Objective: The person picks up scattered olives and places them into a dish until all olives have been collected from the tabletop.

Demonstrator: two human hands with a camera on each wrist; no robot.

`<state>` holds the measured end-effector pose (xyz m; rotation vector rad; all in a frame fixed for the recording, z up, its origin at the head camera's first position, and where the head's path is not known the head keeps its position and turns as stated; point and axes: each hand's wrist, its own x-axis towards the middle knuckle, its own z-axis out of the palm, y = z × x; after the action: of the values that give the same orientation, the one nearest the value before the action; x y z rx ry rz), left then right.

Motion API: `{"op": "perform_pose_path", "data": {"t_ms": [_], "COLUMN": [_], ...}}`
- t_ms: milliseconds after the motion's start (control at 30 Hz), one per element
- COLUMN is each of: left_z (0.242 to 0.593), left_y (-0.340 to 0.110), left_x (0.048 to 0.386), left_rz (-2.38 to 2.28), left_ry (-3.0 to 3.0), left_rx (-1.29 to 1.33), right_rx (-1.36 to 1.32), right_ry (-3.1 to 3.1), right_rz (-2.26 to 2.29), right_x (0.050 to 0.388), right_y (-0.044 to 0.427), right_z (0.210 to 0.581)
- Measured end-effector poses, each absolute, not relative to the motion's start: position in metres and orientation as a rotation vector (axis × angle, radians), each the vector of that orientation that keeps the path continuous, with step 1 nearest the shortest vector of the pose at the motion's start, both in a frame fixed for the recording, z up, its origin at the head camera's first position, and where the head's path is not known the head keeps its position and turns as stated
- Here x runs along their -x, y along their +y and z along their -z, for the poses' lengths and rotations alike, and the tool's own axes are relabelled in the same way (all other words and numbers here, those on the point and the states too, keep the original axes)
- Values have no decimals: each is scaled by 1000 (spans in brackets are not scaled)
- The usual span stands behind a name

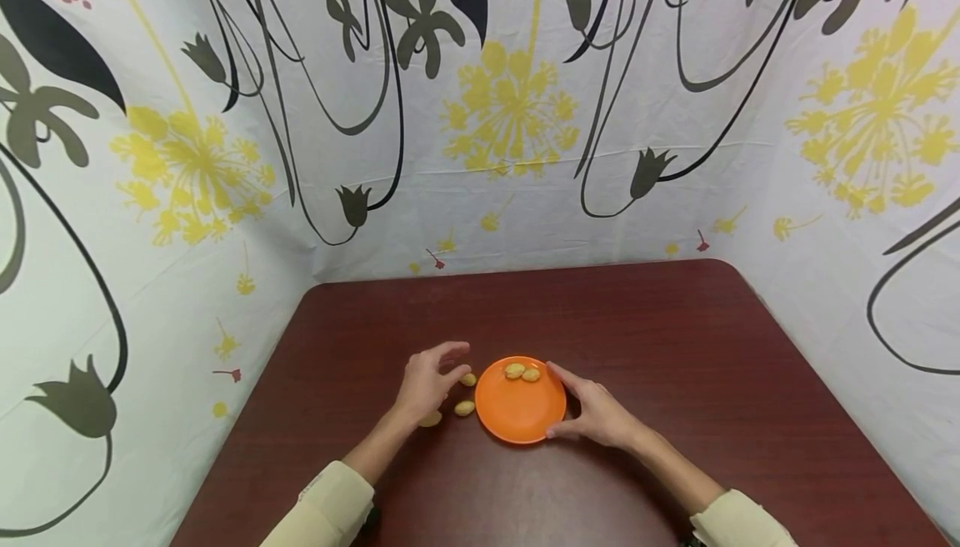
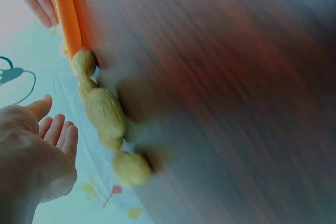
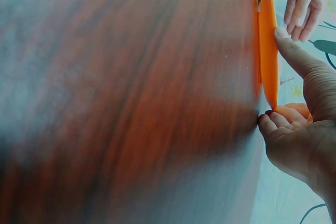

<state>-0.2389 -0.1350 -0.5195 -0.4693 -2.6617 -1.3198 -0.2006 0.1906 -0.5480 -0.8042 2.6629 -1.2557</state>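
An orange plate (image 1: 517, 405) lies on the table, with two small yellow potatoes (image 1: 514, 371) near its far rim. At the plate's right side my right hand (image 1: 600, 415) holds the rim, thumb and fingers spread along the edge. To the left of the plate, my left hand (image 1: 426, 382) hovers above the loose potatoes (image 1: 464, 408), fingers loosely bent and nothing in them. In the left wrist view several loose potatoes (image 2: 105, 113) sit in a row beside the plate, apart from that hand. The left hand hides part of this group in the head view.
The dark red-brown table (image 1: 645, 338) has rounded far corners. White cloth (image 1: 517, 222) printed with flowers hangs behind it and on both sides. Light sleeves (image 1: 330, 501) cover the forearms.
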Motion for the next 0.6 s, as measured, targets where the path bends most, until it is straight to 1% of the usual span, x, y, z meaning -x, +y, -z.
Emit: {"op": "perform_pose_path", "data": {"t_ms": [267, 600], "left_z": [525, 530], "left_y": [-162, -191], "left_x": [238, 235], "left_rz": [1370, 1330], "left_ry": [-2637, -2643], "left_rx": [490, 399], "right_rx": [791, 793], "right_ry": [2664, 2660], "right_rz": [1250, 1249], "right_x": [200, 200], "right_y": [190, 190], "right_z": [547, 547]}}
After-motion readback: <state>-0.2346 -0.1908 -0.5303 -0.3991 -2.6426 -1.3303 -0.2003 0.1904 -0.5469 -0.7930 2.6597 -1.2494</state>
